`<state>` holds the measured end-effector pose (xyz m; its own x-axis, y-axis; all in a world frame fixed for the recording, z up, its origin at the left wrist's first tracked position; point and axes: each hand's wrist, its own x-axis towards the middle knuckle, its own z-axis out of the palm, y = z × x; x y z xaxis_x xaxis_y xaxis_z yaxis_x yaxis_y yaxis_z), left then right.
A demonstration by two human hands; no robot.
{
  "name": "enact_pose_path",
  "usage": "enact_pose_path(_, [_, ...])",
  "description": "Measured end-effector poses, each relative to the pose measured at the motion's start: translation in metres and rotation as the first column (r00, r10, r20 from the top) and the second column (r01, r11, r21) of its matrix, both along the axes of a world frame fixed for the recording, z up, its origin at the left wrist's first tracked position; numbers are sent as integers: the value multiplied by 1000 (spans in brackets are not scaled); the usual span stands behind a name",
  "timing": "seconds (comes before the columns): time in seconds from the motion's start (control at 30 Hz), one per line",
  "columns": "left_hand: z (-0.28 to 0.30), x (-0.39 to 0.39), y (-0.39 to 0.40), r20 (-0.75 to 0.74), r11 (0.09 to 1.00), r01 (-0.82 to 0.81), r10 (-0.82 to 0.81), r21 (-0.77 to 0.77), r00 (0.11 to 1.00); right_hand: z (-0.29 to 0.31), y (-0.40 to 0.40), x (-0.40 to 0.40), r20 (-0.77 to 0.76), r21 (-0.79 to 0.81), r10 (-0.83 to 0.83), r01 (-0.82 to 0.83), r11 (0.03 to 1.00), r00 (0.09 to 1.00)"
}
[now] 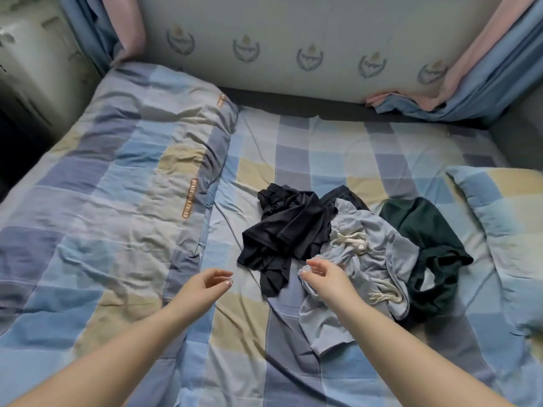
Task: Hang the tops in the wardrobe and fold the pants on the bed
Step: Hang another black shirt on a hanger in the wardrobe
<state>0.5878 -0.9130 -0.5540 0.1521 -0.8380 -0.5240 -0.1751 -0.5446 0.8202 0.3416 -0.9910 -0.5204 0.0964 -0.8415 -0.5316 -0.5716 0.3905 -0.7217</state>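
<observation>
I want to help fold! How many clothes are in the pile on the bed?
3, maybe more hidden underneath: a black one on the left, a grey one with a drawstring in the middle, and a dark green one on the right.

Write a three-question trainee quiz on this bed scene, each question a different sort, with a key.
1. True or false: the left hand holds a garment.
2. Which garment lies between the other two? A black garment B grey garment C dark green garment
3. Fill in: the right hand reaches over the ___ garment.

Key: 1 false; 2 B; 3 grey.
</observation>
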Motion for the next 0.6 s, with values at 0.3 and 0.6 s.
enact_pose_path(0.3, [-146,-7,-92,48,998,-51,52,-28,997,-155,-89,26,-24,-5,5,-5,1000,1000])
enact_pose_path(0.6, [-213,-28,-193,114,991,68,-55,-111,992,-217,-163,44,121,181,-98,75,981,988])
